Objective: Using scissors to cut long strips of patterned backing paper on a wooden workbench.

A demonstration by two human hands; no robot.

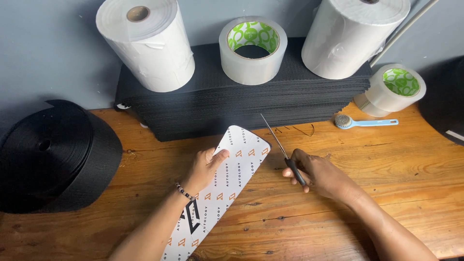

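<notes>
My left hand (pixel 207 165) grips a long white printed card strip (pixel 227 186) with small orange marks, which lies slanted on the wooden table (pixel 377 179). The thumb presses on its upper face near the rounded far end. My right hand (pixel 316 171) holds black-handled scissors (pixel 282 150). Their thin blades are closed and point up and left, just right of the strip's far end, not touching it.
A tall stack of black sheets (pixel 241 104) stands at the back with two white rolls (pixel 145 43) (pixel 350 36) and a tape roll (pixel 252 50) on it. Another tape roll (pixel 394 89) and a blue brush (pixel 365 122) lie right. A black webbing roll (pixel 48 154) sits left.
</notes>
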